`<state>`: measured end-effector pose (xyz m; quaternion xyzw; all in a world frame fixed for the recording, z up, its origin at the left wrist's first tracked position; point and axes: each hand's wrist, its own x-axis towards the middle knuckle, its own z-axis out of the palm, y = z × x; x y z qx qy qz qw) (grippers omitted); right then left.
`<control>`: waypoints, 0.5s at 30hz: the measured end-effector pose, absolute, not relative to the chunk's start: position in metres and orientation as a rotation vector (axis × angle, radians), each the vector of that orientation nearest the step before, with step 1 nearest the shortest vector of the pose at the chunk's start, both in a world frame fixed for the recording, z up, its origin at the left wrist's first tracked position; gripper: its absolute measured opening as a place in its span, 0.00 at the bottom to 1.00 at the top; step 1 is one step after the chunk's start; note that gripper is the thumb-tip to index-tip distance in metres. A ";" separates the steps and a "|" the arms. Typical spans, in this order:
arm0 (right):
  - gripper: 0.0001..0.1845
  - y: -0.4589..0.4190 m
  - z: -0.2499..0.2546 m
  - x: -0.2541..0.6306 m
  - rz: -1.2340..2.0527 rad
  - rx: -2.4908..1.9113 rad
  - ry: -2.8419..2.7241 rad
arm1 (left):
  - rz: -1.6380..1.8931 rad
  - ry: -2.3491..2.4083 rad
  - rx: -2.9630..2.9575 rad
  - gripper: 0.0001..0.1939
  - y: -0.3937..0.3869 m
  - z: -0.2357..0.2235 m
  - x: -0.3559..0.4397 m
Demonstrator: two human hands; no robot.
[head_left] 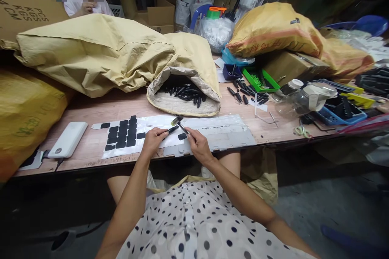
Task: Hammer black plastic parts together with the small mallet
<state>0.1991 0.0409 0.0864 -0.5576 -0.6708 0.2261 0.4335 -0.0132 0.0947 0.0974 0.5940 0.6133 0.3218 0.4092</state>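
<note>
My left hand [154, 139] is closed around one end of a short, black, pen-shaped piece [173, 128], which points to the right. My right hand [198, 143] grips the handle of a small T-headed tool [176, 121] with a dark and yellowish head; its exact kind is too small to tell. The head lies just beyond the black piece, and I cannot tell whether they touch. Beneath both hands are a white sheet [146, 123] with rows of black rounded squares [122, 133] and a grey-white board [225, 129]. A single black square [182, 136] lies beside my right fingers.
An open paper sack [188, 107] holds black parts [188, 92]. More black pieces [246, 89] lie near a green tray [258, 85]. A clear jug [299, 103], scissors [303, 131] and blue basket [343, 115] stand right; a white power bank [67, 139] lies left. A person [86, 4] sits opposite.
</note>
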 end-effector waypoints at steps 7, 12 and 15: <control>0.23 0.051 0.079 0.202 0.845 -1.383 -1.347 | 0.826 1.607 1.618 0.15 0.090 0.097 -0.012; 0.21 0.050 0.085 0.201 0.852 -1.362 -1.382 | 0.792 1.557 1.668 0.16 0.089 0.097 -0.017; 0.19 0.049 0.087 0.201 0.784 -1.340 -1.428 | 0.798 1.509 1.654 0.18 0.090 0.097 -0.018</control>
